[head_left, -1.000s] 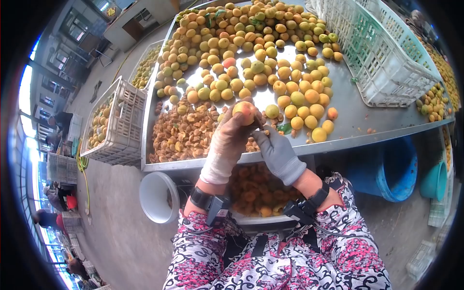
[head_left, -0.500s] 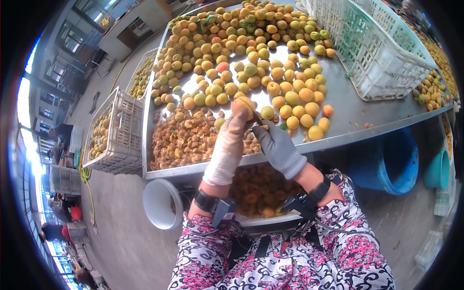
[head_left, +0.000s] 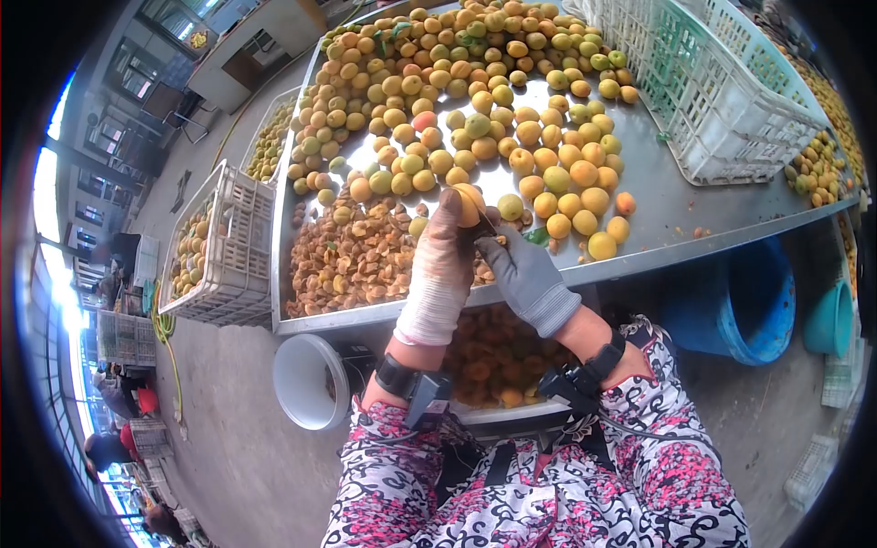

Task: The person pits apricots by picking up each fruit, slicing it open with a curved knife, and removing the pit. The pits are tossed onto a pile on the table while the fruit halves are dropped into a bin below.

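Observation:
My left hand (head_left: 442, 239), in a stained white glove, is closed around a yellow-orange apricot (head_left: 470, 203) above the front part of the metal table (head_left: 653, 178). Close beside it, my grey-gloved right hand (head_left: 523, 276) is closed on a small knife, whose thin dark blade (head_left: 490, 220) meets the fruit's right side. Its handle is mostly hidden by the fingers. Behind the hands lie many whole apricots (head_left: 402, 87). A heap of brown apricot pits (head_left: 343, 265) covers the table's front left. Below the table edge, a container holds orange-brown apricot pieces (head_left: 498, 352), partly hidden by my forearms.
A white plastic crate (head_left: 731, 128) stands on the table at right. Crates of apricots (head_left: 215, 256) stand to the left. Under the front edge are a white bucket (head_left: 309, 384) and a blue tub (head_left: 758, 315). People work at the far left.
My left hand has turned slightly and shifted a little right with the apricot. The blade stays against the fruit, and less of it shows. My right hand has hardly moved.

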### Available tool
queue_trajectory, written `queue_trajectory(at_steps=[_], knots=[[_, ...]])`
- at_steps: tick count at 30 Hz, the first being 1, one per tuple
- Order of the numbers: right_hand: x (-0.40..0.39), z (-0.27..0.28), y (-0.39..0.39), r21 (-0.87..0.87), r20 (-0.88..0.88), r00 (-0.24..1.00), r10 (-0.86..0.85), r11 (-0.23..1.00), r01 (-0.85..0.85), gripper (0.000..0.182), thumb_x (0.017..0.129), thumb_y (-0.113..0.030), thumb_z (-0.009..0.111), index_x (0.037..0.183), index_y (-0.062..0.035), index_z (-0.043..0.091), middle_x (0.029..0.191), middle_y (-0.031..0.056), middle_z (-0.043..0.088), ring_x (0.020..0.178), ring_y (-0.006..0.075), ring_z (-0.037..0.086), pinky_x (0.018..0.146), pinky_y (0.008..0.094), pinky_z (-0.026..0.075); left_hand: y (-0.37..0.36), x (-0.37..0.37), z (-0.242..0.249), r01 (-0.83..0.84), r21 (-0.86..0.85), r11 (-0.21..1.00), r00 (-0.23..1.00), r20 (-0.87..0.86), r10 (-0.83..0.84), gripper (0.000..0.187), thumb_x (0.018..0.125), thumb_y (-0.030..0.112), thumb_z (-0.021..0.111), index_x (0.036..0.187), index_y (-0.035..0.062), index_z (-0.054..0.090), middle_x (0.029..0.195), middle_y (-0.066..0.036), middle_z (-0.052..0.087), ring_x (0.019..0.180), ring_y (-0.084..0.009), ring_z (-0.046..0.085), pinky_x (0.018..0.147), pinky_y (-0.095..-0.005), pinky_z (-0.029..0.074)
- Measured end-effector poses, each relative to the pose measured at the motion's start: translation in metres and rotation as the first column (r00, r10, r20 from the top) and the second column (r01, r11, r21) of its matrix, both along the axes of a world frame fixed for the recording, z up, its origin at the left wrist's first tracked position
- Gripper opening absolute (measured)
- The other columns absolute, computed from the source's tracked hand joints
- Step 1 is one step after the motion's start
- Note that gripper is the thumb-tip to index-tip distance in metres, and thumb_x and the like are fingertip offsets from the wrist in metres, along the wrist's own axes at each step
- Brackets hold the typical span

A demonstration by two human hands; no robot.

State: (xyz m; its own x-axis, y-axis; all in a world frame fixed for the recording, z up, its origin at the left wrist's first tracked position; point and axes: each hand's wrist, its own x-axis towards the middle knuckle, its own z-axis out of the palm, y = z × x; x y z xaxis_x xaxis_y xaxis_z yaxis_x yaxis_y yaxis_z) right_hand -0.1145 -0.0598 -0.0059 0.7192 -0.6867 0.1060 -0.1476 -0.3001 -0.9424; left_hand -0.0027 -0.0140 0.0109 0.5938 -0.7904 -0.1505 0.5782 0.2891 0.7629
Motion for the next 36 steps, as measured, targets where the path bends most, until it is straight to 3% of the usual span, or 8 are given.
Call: queue_trajectory(at_steps=[8,14,19,20,22,27,29,36], knots=[[0.001,0.002,0.008,-0.050,-0.159,0.986,0.049,0.997,-0.057,0.040,0.095,-0.037,0.047,0.115,-0.0034,0.054,0.083,0.0207,0.064,0.081,0.0379,0.063,0.071,0.0427,0.049,0.005,0.005,0.006,-0.002,-0.015,1.000,0.982,-0.188,-0.001,0.056,0.077,0.040,0.075,0.105,-0.0011,0.050,0.081,-0.008,0.055,0.076,-0.0202,0.058,0.074,-0.0354,0.053],[0.002,-0.002,0.011,0.308,0.185,0.981,0.061,0.944,-0.117,0.036,0.097,-0.036,0.048,0.100,-0.0015,0.056,0.064,0.0029,0.055,0.057,0.0116,0.051,0.053,0.0276,0.043,0.013,0.005,-0.004,0.058,-0.161,0.985,0.959,-0.264,-0.099,0.048,0.080,0.027,0.071,0.111,-0.0033,0.051,0.099,-0.015,0.060,0.089,-0.0257,0.062,0.083,-0.0390,0.052],[-0.020,0.009,0.014,0.848,0.071,0.990,0.126,0.514,-0.126,0.041,0.096,-0.038,0.048,0.101,0.0022,0.057,0.069,0.0096,0.058,0.069,0.0170,0.057,0.065,0.0330,0.047,0.038,-0.009,0.008,0.161,-0.260,0.952,0.950,-0.221,-0.221,0.052,0.078,0.023,0.067,0.117,-0.0062,0.050,0.109,-0.019,0.060,0.102,-0.0310,0.059,0.096,-0.0414,0.044],[-0.022,0.004,0.020,0.841,0.076,0.989,0.130,0.525,-0.133,0.041,0.096,-0.038,0.048,0.101,0.0022,0.057,0.069,0.0096,0.058,0.069,0.0170,0.057,0.065,0.0330,0.047,0.045,-0.013,0.012,0.204,-0.307,0.930,0.941,-0.202,-0.273,0.053,0.078,0.022,0.066,0.119,-0.0072,0.049,0.110,-0.019,0.060,0.105,-0.0320,0.058,0.100,-0.0416,0.042],[-0.029,-0.005,0.037,0.132,0.082,0.996,0.037,0.990,-0.048,0.034,0.097,-0.033,0.048,0.098,-0.0010,0.059,0.066,0.0058,0.058,0.061,0.0174,0.055,0.058,0.0303,0.045,0.057,-0.023,0.014,0.189,-0.317,0.929,0.937,-0.226,-0.267,0.054,0.077,0.022,0.066,0.119,-0.0079,0.049,0.111,-0.019,0.060,0.106,-0.0321,0.057,0.101,-0.0415,0.041],[-0.067,0.008,0.066,-0.059,-0.098,0.995,0.028,0.998,-0.034,0.034,0.095,-0.031,0.049,0.103,0.0009,0.057,0.073,0.0212,0.061,0.068,0.0338,0.061,0.062,0.0399,0.047,0.091,-0.044,-0.007,0.271,-0.296,0.916,0.903,-0.252,-0.349,0.052,0.077,0.021,0.065,0.118,-0.0076,0.050,0.113,-0.019,0.059,0.110,-0.0320,0.055,0.100,-0.0420,0.041],[-0.081,0.017,0.079,-0.170,-0.423,0.905,0.038,0.978,-0.120,0.040,0.095,-0.038,0.043,0.108,-0.0011,0.053,0.082,0.0246,0.063,0.076,0.0423,0.061,0.068,0.0477,0.048,0.112,-0.059,-0.002,0.300,-0.296,0.907,0.870,-0.306,-0.388,0.051,0.077,0.023,0.064,0.118,-0.0055,0.052,0.113,-0.019,0.059,0.110,-0.0313,0.055,0.098,-0.0425,0.041],[-0.107,-0.018,0.114,-0.173,-0.653,0.755,0.062,0.958,-0.228,0.039,0.094,-0.044,0.041,0.110,-0.0094,0.052,0.080,0.0200,0.066,0.076,0.0380,0.064,0.067,0.0490,0.049,0.156,-0.079,-0.037,0.359,-0.116,0.926,0.787,-0.495,-0.368,0.044,0.073,0.013,0.059,0.114,-0.0013,0.053,0.113,-0.017,0.058,0.108,-0.0317,0.054,0.098,-0.0454,0.039]])
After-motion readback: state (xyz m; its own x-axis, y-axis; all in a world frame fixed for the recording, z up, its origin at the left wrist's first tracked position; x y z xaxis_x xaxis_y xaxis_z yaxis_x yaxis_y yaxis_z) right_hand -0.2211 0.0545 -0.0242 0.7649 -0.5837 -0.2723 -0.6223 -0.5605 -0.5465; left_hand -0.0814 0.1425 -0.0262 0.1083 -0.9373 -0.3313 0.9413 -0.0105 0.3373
